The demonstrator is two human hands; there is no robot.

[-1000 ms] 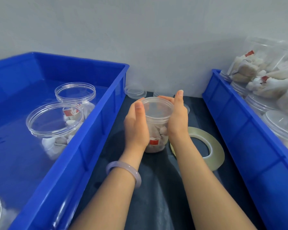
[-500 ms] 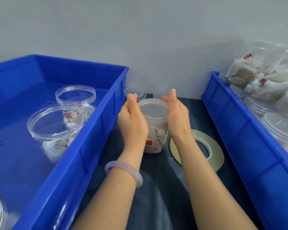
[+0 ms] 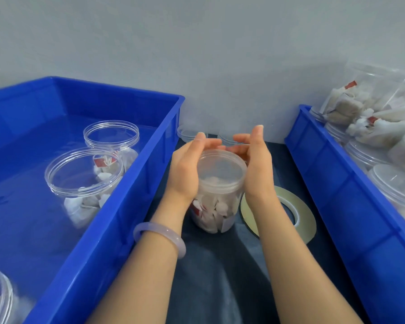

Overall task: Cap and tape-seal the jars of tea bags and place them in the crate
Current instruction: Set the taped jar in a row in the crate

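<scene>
A clear jar of tea bags [image 3: 216,197] with a frosted cap [image 3: 220,169] on top stands on the dark mat between two blue crates. My left hand [image 3: 188,169] curls around the cap's left side. My right hand [image 3: 255,169] cups its right side, fingers wrapping behind the rim. A flat roll of clear tape [image 3: 288,212] lies on the mat just right of the jar, partly hidden by my right forearm. The left blue crate [image 3: 131,192] holds two capped jars of tea bags [image 3: 87,181], with part of a third at the bottom left corner.
The right blue crate [image 3: 351,190] holds several jars of tea bags [image 3: 384,127], some stacked. Spare clear lids [image 3: 187,134] lie on the mat by the wall behind the jar. A grey wall closes the back.
Both hands have moved from the jar's sides up to the cap and now wrap around its rim. The jar stays on the mat.
</scene>
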